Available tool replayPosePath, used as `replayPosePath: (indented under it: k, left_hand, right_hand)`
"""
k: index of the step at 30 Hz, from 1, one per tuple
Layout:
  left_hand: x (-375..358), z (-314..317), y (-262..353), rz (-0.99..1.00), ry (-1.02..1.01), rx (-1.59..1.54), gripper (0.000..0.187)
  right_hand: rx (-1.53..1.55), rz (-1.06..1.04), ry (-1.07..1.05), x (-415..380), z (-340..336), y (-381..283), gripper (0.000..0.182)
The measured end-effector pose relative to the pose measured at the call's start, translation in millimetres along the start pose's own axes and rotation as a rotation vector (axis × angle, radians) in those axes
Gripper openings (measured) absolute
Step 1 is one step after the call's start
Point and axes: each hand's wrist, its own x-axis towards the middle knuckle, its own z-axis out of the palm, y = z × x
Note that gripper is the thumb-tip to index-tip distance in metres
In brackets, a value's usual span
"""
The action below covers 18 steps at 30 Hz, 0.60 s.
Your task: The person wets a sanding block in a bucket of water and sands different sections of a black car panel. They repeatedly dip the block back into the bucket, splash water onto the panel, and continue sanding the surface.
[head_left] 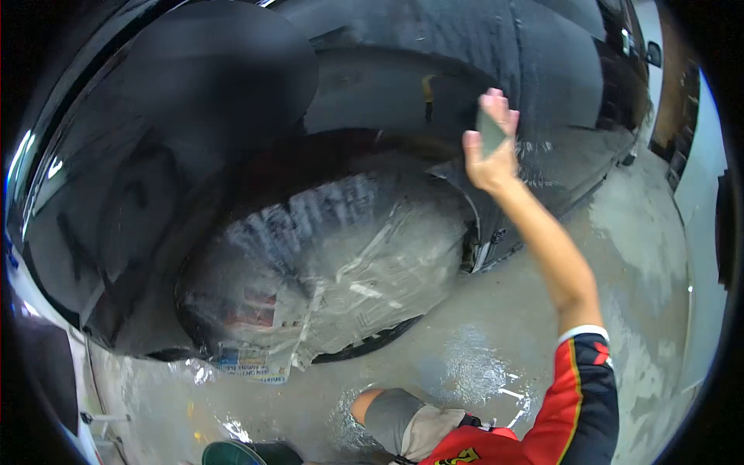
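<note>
My right hand [496, 151] is raised on an outstretched arm at the side of a dark, wet car [387, 85]. It holds a small grey-green sheet [490, 132] that looks like sandpaper, with the thumb at its left and the fingers pointing up. The hand is near the body panel, above and right of a wheel area covered with wet newspaper [349, 271]. Whitish streaks run down the panel and over the covering. My left hand is out of view.
A dark green bucket [232, 453] stands at the bottom left edge. Wet concrete floor [465, 341] lies under and beside the car. My bent knee [372, 404] is low in the middle. A pale wall [701, 232] rises at the right.
</note>
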Motion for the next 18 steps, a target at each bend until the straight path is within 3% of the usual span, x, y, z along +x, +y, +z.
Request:
replayPosePath:
  k: [1, 2, 3, 4, 5, 6, 7, 8, 11, 12, 14, 16, 18]
  left_hand:
    - [81, -32, 59, -0.008, -0.237, -0.086, 0.039]
    - [155, -10, 114, 0.177, 0.211, -0.53, 0.037]
    - [209, -79, 197, 0.221, 0.199, -0.595, 0.04]
    - [254, -180, 285, 0.486, 0.377, -0.802, 0.041]
    - [279, -245, 345, 0.637, 0.456, -0.835, 0.043]
    - [294, -292, 394, 0.75, 0.481, -0.874, 0.045]
    - [304, -325, 432, 0.852, 0.518, -0.894, 0.046]
    - [312, -347, 459, 0.947, 0.555, -0.911, 0.048]
    - [331, -374, 492, 1.026, 0.58, -0.907, 0.051]
    - [331, -374, 498, 1.018, 0.573, -0.906, 0.051]
    - [327, -378, 520, 1.074, 0.644, -0.981, 0.055]
    - [314, -388, 542, 1.097, 0.684, -0.961, 0.059]
    - [313, -388, 545, 1.109, 0.742, -0.956, 0.06]
  right_hand:
    - [0.162, -0.011, 0.081, 16, 11, -29, 0.06]
    - [0.291, -0.096, -0.076, 51, -13, -84, 0.058]
    - [0.27, -0.279, 0.041, 71, 0, -133, 0.055]
    - [0.234, -0.461, 0.153, 89, 27, -162, 0.054]
    - [0.281, -0.49, 0.078, 108, 35, -193, 0.062]
    - [0.446, -0.493, 0.176, 113, 42, -200, 0.062]
    - [0.427, -0.493, 0.143, 110, 37, -181, 0.06]
    - [0.412, -0.499, 0.113, 101, 26, -153, 0.059]
    - [0.076, 0.053, 0.083, 18, 0, -29, 0.062]
    - [0.121, 0.117, 0.037, -24, 3, 23, 0.065]
    - [0.072, 0.179, 0.034, -65, 15, 31, 0.066]
    - [0.311, 0.114, 0.057, -10, 8, 21, 0.073]
    - [0.156, 0.059, 0.011, 14, 7, 14, 0.077]
